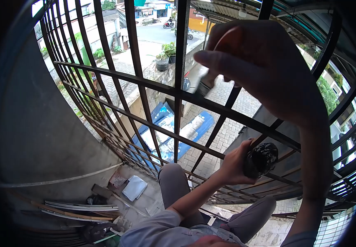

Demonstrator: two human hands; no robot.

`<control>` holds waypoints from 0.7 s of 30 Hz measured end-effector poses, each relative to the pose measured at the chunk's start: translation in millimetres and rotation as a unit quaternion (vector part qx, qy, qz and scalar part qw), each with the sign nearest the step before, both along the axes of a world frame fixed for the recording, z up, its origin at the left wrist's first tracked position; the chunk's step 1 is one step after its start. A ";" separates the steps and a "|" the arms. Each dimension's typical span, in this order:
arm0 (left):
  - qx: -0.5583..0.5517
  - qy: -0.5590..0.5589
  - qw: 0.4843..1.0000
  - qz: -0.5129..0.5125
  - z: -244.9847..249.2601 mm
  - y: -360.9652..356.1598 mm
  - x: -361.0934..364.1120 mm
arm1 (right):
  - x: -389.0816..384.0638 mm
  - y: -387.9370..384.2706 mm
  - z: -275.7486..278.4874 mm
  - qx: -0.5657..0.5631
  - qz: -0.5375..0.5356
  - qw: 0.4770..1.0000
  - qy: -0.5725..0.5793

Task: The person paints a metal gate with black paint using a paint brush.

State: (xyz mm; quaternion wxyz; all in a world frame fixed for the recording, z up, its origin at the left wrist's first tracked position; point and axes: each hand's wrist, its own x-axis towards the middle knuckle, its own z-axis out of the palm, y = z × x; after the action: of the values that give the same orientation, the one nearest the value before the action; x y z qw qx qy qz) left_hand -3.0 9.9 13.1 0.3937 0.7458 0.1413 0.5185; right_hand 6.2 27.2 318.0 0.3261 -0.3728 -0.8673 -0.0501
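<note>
Right hand (264, 70) was up high and close to my camera. Its fingers were curled tight round a blurry brush (206, 84), and the brush tip was at the bars (145, 82). Left hand (233, 164) was lower down, wrapped round a small black pot (261, 158). The pot was right by a bar, but I could not tell if it touched. I could see the ground (227, 131) far below through the gaps. I thought the pot was the big worry. Only one hand held it, out by the gaps, so a slip or a bump on a bar could tip it and send it all the way down. I thought the brush could slide out too, since that hand looked quick enough to blur. Both hands were full, so none was free to grab a bar, and a wobble up there could have been bad. Loose sticks (75, 208) lay by the wall (42, 136) below.
</note>
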 end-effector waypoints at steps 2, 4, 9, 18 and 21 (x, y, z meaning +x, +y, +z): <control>-0.001 -0.001 1.000 0.000 -0.4 -0.5 -0.6 | -1.6 3.7 -5.8 -0.023 0.026 0.999 -0.022; -0.010 0.007 1.000 -0.002 -1.7 -0.1 0.0 | 0.8 2.2 -2.4 0.002 0.017 1.000 -0.010; -0.005 0.000 1.000 0.000 -2.8 -0.8 0.8 | 1.3 0.6 -3.8 -0.012 -0.015 0.998 -0.056; -0.017 0.004 1.000 -0.010 -0.8 -1.1 1.0 | 3.7 -12.9 4.5 0.034 -0.020 0.994 -0.099; -0.014 0.005 1.000 -0.006 -2.4 -1.3 0.6 | 3.7 -13.9 3.2 0.015 -0.009 1.000 0.024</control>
State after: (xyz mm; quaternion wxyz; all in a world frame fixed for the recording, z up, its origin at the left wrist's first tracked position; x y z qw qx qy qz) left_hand -2.3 8.7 10.6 0.4063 0.7435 0.1463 0.5106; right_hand 9.9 13.3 321.2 0.3520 -0.3766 -0.8550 -0.0572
